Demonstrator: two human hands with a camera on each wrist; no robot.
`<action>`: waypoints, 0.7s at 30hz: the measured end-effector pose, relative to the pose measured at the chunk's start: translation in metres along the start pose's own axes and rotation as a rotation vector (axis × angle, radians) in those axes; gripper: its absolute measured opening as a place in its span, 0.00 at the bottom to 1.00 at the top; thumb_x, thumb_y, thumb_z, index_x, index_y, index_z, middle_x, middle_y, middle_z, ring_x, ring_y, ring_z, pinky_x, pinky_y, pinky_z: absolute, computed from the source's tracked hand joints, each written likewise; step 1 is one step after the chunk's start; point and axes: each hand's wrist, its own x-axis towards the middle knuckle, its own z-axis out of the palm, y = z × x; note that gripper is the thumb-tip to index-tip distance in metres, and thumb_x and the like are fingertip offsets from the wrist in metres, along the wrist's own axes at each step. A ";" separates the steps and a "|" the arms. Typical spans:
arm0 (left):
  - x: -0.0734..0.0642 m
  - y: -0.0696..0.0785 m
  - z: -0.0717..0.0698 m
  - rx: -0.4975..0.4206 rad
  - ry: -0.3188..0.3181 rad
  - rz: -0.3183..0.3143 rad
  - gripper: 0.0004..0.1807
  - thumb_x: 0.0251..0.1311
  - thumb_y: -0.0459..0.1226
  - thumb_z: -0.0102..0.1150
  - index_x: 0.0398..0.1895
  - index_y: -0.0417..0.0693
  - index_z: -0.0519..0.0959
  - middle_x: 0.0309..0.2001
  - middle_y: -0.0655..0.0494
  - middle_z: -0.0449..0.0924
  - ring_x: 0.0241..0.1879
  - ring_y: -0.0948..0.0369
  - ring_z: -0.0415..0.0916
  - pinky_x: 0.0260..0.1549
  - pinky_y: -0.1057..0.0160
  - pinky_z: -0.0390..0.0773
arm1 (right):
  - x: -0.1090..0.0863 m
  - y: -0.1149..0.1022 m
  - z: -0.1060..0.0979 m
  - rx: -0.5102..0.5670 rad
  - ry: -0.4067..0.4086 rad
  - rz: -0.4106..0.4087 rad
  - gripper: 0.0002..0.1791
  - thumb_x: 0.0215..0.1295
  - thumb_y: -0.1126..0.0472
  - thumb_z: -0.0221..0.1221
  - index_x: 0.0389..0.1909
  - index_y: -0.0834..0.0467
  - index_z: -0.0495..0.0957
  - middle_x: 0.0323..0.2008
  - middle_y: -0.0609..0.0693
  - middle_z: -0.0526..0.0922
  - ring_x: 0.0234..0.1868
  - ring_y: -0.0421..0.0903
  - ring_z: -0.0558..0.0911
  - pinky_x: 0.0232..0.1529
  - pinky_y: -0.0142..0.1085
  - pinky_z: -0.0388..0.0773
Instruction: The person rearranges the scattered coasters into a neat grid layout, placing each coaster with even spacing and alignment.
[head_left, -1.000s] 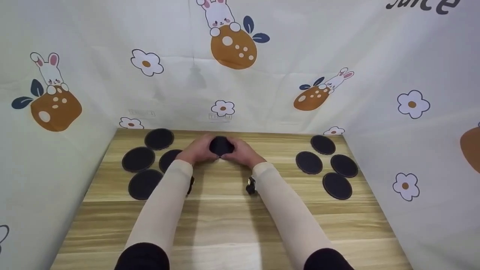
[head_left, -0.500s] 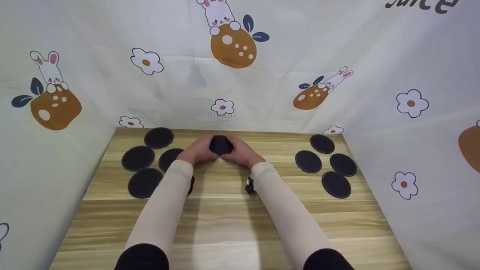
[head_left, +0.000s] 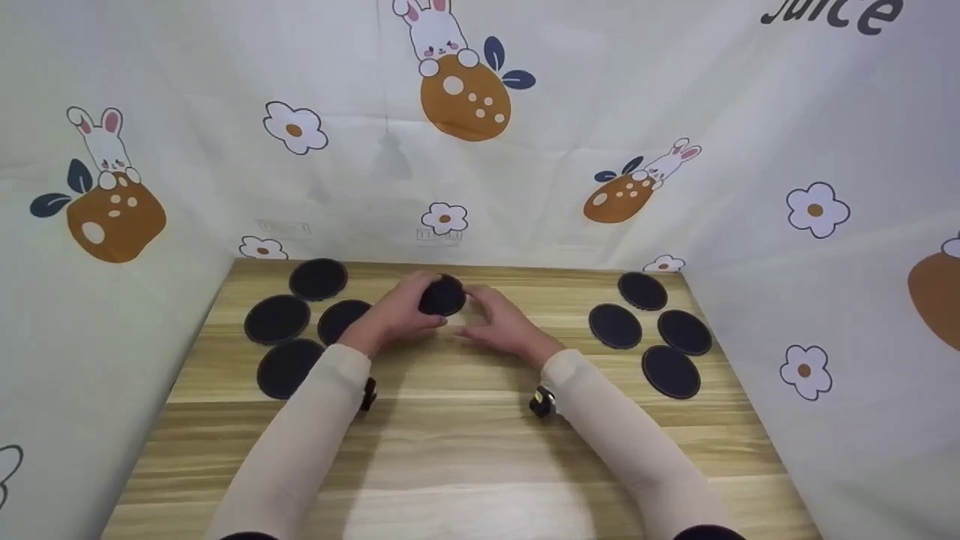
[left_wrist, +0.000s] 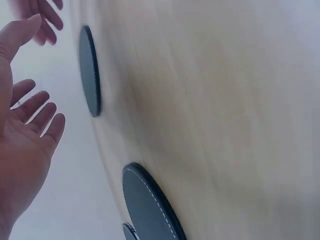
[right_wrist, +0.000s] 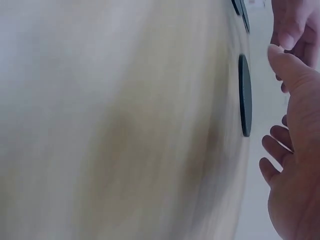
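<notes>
A round black coaster (head_left: 444,295) lies flat on the wooden table, at the back middle in the head view. My left hand (head_left: 399,311) is just left of it, overlapping its edge in the head view. In the left wrist view that hand (left_wrist: 25,150) has loosely spread fingers, and the coaster (left_wrist: 90,72) rests on the table apart from them. To the coaster's right, my right hand (head_left: 504,321) has parted fingers. The right wrist view likewise has the right hand (right_wrist: 300,145) clear of the coaster (right_wrist: 245,95), holding nothing.
Several black coasters (head_left: 277,319) lie in a group on the left, one (head_left: 343,319) partly behind the left wrist. Several more (head_left: 615,325) form a group on the right. Pale printed cloth (head_left: 345,180) walls the table (head_left: 450,435) at the back and both sides.
Both hands have let go of the middle coaster, which now lies flat. The right hand has drawn back to the right and nearer, and the left slightly left.
</notes>
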 end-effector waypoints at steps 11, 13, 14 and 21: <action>-0.063 0.028 0.028 -0.050 -0.049 0.170 0.45 0.67 0.43 0.79 0.80 0.36 0.68 0.77 0.40 0.70 0.78 0.43 0.67 0.79 0.42 0.65 | -0.084 -0.010 -0.007 0.104 -0.008 0.028 0.43 0.72 0.50 0.75 0.79 0.64 0.70 0.74 0.62 0.76 0.76 0.58 0.74 0.79 0.53 0.68; -0.072 0.033 0.033 -0.069 -0.061 0.166 0.45 0.67 0.44 0.79 0.81 0.38 0.68 0.78 0.41 0.69 0.78 0.44 0.67 0.79 0.42 0.65 | -0.093 -0.009 -0.006 0.121 0.001 0.034 0.42 0.72 0.50 0.75 0.79 0.64 0.71 0.74 0.61 0.77 0.76 0.58 0.74 0.79 0.54 0.68; -0.075 0.034 0.035 -0.074 -0.065 0.168 0.45 0.68 0.45 0.79 0.81 0.38 0.67 0.78 0.41 0.69 0.78 0.44 0.67 0.79 0.42 0.65 | -0.097 -0.009 -0.006 0.123 0.007 0.035 0.42 0.72 0.49 0.75 0.78 0.64 0.72 0.73 0.60 0.77 0.76 0.57 0.74 0.79 0.54 0.68; -0.090 0.038 0.046 -0.084 -0.065 0.182 0.45 0.67 0.46 0.79 0.81 0.39 0.68 0.78 0.40 0.69 0.78 0.43 0.67 0.79 0.41 0.65 | -0.111 -0.012 -0.006 0.152 0.027 0.021 0.40 0.72 0.50 0.76 0.76 0.67 0.73 0.72 0.64 0.78 0.75 0.58 0.75 0.78 0.56 0.68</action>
